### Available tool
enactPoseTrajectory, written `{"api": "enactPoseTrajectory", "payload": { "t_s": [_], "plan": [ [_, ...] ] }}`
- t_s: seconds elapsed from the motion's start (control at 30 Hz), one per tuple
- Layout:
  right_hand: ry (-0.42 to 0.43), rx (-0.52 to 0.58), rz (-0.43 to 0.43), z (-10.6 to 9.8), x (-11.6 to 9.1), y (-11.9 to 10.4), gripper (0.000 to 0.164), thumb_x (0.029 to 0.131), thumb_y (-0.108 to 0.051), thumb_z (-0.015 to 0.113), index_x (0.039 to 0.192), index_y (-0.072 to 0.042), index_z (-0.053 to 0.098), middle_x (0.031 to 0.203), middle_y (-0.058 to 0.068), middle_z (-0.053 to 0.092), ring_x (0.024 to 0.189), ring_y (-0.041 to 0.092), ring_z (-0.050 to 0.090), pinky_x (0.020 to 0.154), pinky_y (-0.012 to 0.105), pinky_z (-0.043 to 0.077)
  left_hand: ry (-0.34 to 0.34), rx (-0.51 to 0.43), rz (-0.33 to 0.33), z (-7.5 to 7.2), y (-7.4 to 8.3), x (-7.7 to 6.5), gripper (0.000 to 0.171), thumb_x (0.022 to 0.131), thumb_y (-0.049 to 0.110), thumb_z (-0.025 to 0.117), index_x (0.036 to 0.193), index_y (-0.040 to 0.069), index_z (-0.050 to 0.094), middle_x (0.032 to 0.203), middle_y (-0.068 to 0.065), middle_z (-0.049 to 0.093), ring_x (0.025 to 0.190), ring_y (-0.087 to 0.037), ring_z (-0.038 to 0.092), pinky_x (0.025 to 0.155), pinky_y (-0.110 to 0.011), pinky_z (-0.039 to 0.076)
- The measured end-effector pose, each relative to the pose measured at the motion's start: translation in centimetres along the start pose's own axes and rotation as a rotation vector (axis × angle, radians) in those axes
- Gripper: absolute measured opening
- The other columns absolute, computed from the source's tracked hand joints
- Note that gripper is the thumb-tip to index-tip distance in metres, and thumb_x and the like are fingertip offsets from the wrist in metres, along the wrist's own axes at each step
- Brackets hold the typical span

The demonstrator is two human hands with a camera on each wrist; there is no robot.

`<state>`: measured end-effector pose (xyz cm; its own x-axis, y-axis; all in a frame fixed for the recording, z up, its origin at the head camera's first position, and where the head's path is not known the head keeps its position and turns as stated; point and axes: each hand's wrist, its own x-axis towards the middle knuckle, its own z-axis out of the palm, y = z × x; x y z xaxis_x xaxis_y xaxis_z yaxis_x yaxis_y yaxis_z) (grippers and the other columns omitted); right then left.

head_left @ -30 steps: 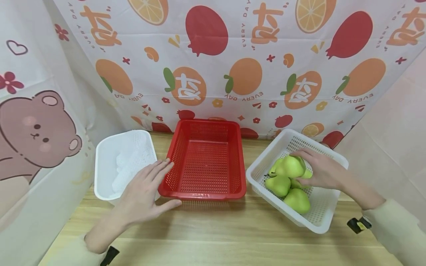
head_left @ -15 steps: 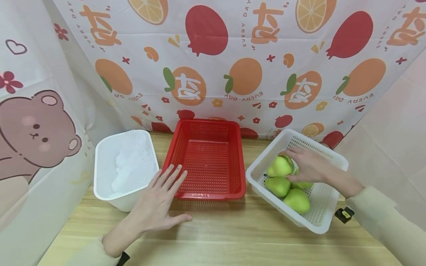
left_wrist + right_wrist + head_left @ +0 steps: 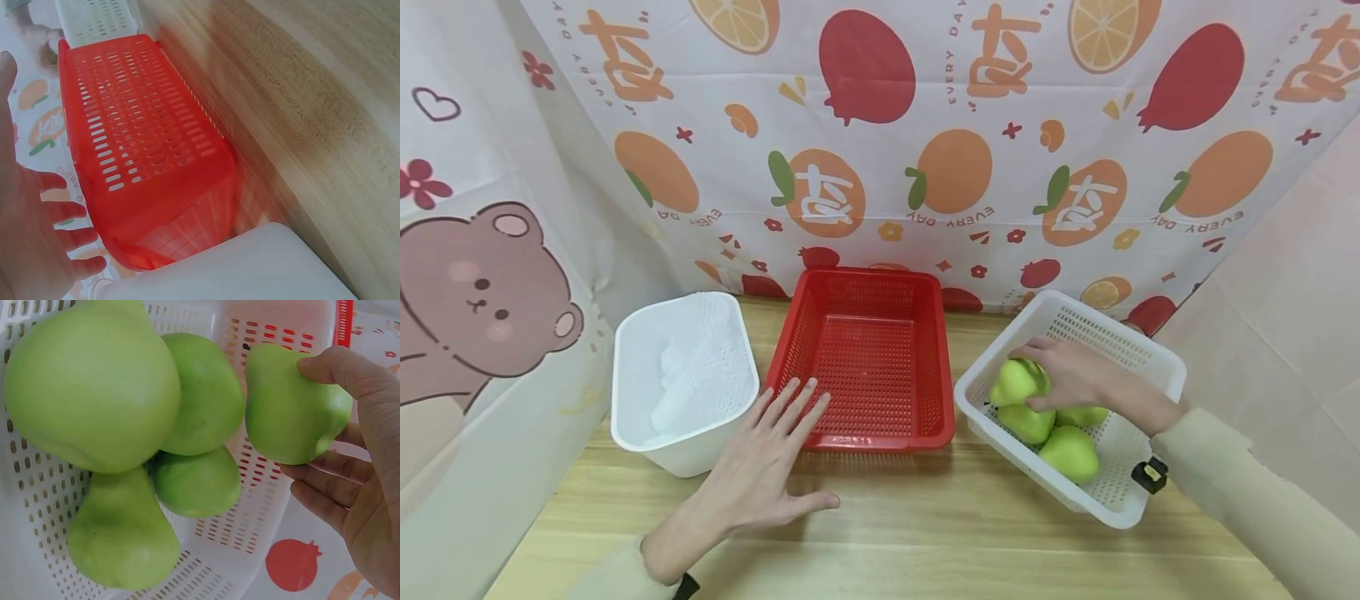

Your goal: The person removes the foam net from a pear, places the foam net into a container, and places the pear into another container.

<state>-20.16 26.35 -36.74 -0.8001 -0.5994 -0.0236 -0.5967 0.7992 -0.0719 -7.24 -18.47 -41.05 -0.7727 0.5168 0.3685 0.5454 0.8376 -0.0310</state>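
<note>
My right hand [image 3: 1067, 373] grips a green pear [image 3: 1017, 382] between thumb and fingers. It holds the pear above the left part of the white perforated basket [image 3: 1165, 367]. In the right wrist view the gripped pear [image 3: 290, 403] is apart from the other pears. Several of these lie in the basket, including one pear [image 3: 1070, 454] near its front. My left hand [image 3: 756, 475] has its fingers spread and holds nothing. In the head view its fingertips overlap the front left corner of the red perforated basket [image 3: 934, 433]; whether they touch it, I cannot tell.
At the left stands a white basket [image 3: 651, 450] with crumpled, translucent white material [image 3: 688, 387] inside. All three baskets sit on a wooden table [image 3: 895, 525]. A fruit-printed curtain [image 3: 895, 158] hangs behind them, and a bear-printed one [image 3: 482, 292] is at the left.
My right hand has carried the pear leftward, toward the white basket's left rim. My left hand has shifted right and slightly down, away from the left white basket.
</note>
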Motion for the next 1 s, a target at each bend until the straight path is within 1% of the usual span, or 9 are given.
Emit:
{"api": "enactPoseTrajectory", "payload": {
  "t_s": [0.2,0.4,0.5,0.6,0.77,0.87,1.0],
  "plan": [
    [-0.012,0.014,-0.036,0.8,0.5,-0.1,0.074,0.07,-0.042,0.081,0.133,-0.012,0.057,0.131,0.013,0.06,0.115,0.03,0.061,0.093,0.049,0.053,-0.006,-0.016,-0.005,-0.1,-0.1,-0.1,0.113,0.069,0.09,0.046,0.155,0.021,0.021,0.162,-0.006,0.023,0.15,-0.031,0.021,0.119,-0.053,0.018],
    [-0.043,0.024,-0.039,1.3,0.7,-0.2,0.073,0.074,-0.041,0.079,0.135,-0.012,0.055,0.134,0.015,0.058,0.117,0.031,0.06,0.095,0.049,0.052,0.0,-0.018,-0.003,-0.1,-0.1,-0.2,0.114,0.068,0.089,0.049,0.155,0.021,0.021,0.162,-0.006,0.024,0.15,-0.031,0.022,0.119,-0.053,0.019],
    [-0.046,0.018,-0.04,1.7,0.8,-0.2,0.073,0.074,-0.041,0.078,0.136,-0.012,0.054,0.136,0.015,0.058,0.117,0.032,0.06,0.095,0.049,0.051,0.006,-0.024,-0.002,-0.1,-0.1,-0.3,0.115,0.067,0.087,0.053,0.155,0.021,0.022,0.162,-0.006,0.025,0.15,-0.031,0.023,0.119,-0.053,0.019],
    [-0.043,0.015,-0.043,2.0,0.8,-0.1,0.073,0.074,-0.041,0.079,0.136,-0.012,0.054,0.136,0.015,0.058,0.114,0.031,0.062,0.093,0.049,0.052,0.009,-0.023,0.0,0.0,-0.1,-0.3,0.115,0.067,0.087,0.053,0.155,0.021,0.022,0.161,-0.007,0.026,0.15,-0.031,0.023,0.119,-0.054,0.02],
    [-0.051,0.019,-0.029,2.1,0.7,-0.2,0.072,0.074,-0.041,0.078,0.136,-0.012,0.054,0.134,0.014,0.059,0.111,0.027,0.063,0.091,0.046,0.053,0.005,-0.017,0.0,0.0,0.0,-0.3,0.113,0.068,0.089,0.048,0.155,0.021,0.022,0.162,-0.006,0.025,0.15,-0.031,0.022,0.119,-0.054,0.019],
    [-0.055,0.018,-0.015,2.0,0.6,-0.3,0.071,0.075,-0.043,0.076,0.136,-0.014,0.055,0.133,0.011,0.06,0.11,0.024,0.062,0.091,0.044,0.053,0.005,-0.018,0.001,0.1,0.0,-0.3,0.113,0.068,0.089,0.048,0.155,0.021,0.022,0.161,-0.006,0.026,0.15,-0.031,0.023,0.119,-0.054,0.019],
    [-0.04,0.004,-0.027,1.8,0.2,-0.5,0.068,0.078,-0.045,0.074,0.136,-0.014,0.055,0.133,0.01,0.06,0.11,0.026,0.063,0.091,0.045,0.054,0.005,-0.022,0.0,0.1,0.0,-0.4,0.113,0.068,0.088,0.051,0.155,0.021,0.023,0.161,-0.006,0.026,0.149,-0.031,0.023,0.119,-0.054,0.019]
  ]
}}
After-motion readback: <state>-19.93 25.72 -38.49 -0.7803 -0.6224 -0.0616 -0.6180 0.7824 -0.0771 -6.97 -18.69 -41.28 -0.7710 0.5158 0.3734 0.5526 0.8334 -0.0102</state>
